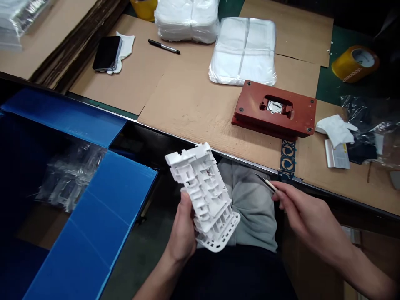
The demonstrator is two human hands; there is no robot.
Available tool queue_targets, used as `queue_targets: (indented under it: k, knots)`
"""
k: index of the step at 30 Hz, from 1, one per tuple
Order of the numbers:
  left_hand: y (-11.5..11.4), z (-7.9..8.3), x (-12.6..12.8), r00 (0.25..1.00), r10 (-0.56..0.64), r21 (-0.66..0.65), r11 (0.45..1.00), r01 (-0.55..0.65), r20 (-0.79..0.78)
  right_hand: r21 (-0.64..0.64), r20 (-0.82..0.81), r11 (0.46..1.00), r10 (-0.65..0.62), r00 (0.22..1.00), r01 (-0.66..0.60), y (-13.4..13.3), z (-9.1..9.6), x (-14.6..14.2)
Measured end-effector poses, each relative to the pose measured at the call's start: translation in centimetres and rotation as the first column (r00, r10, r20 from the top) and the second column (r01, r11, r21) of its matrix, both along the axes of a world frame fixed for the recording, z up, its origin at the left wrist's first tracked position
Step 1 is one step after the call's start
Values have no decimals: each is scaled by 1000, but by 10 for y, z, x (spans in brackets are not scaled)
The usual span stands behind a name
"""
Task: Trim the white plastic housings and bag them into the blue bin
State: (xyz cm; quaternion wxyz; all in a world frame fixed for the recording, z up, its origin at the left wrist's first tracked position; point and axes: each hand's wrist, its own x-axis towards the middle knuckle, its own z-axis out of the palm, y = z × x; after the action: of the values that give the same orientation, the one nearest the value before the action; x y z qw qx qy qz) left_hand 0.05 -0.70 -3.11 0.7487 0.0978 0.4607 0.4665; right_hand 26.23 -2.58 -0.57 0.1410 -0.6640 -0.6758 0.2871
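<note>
My left hand (183, 231) grips a white molded plastic part (208, 191) by its left side, thumb on the near face. The part is tilted, with ribs and pockets facing me and a rounded, slotted flange at its lower end. To its right, my right hand (300, 208) pinches a slim craft knife (267, 183) with a pale handle. The knife's dark pointed tip aims up and left, apart from the part. Both hands are above my lap, in front of the bench edge. The fingers behind the white part are hidden.
On the cardboard-covered bench (187, 100) are a red block fixture (250, 104), stacked clear bags (243, 50), a phone (107, 53), a marker (164, 46), a tape roll (356, 62) and a white glove (336, 129). A blue bin (103, 208) with bagged parts (70, 183) stands left.
</note>
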Motion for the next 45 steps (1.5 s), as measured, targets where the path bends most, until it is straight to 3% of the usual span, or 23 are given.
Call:
queue_targets:
  k: [2, 4, 7, 10, 13, 15, 18, 21, 23, 26, 31, 38, 45]
  knots:
    - [9, 5, 2, 996, -29, -115, 993, 38, 82, -192, -155, 975, -142, 978, 112, 0, -10, 1]
    - [15, 10, 2, 986, -75, -176, 979, 101, 150, -295, -242, 943, -227, 943, 151, 1, -15, 0]
    - [17, 14, 0, 973, -97, -195, 971, 139, 208, -297, -268, 938, -259, 928, 177, 4, -14, -4]
    - [16, 13, -2, 959, -117, -211, 962, 174, 259, -218, -260, 956, -252, 932, 197, 8, -10, -6]
    - [17, 12, -2, 915, -195, -240, 926, 290, 354, -16, -288, 996, -84, 954, 84, 16, -8, -6]
    - [16, 12, -3, 864, -254, -251, 887, 387, 435, 120, -278, 992, 72, 958, -40, 26, -7, -4]
    - [11, 13, -3, 774, -315, -239, 829, 506, 549, 288, -179, 937, 257, 950, -199, 46, -3, -3]
    - [3, 18, -4, 715, -335, -235, 787, 570, 613, 394, -12, 836, 421, 907, -382, 65, 6, -4]
    - [-2, 21, -3, 711, -331, -249, 777, 578, 620, 393, 85, 780, 496, 864, -486, 73, 13, -6]
    - [-7, 26, -3, 702, -329, -249, 772, 585, 631, 361, 120, 743, 562, 818, -564, 77, 21, -12]
    - [-6, 28, 1, 686, -338, -231, 769, 596, 644, 296, -71, 716, 676, 733, -632, 73, 30, -25]
    - [-6, 27, 4, 730, -210, -319, 797, 514, 651, 254, -272, 561, 823, 499, -788, 64, 45, -47]
    - [-5, 25, 6, 722, -172, -355, 779, 516, 671, 248, -332, 547, 823, 460, -800, 54, 43, -57]
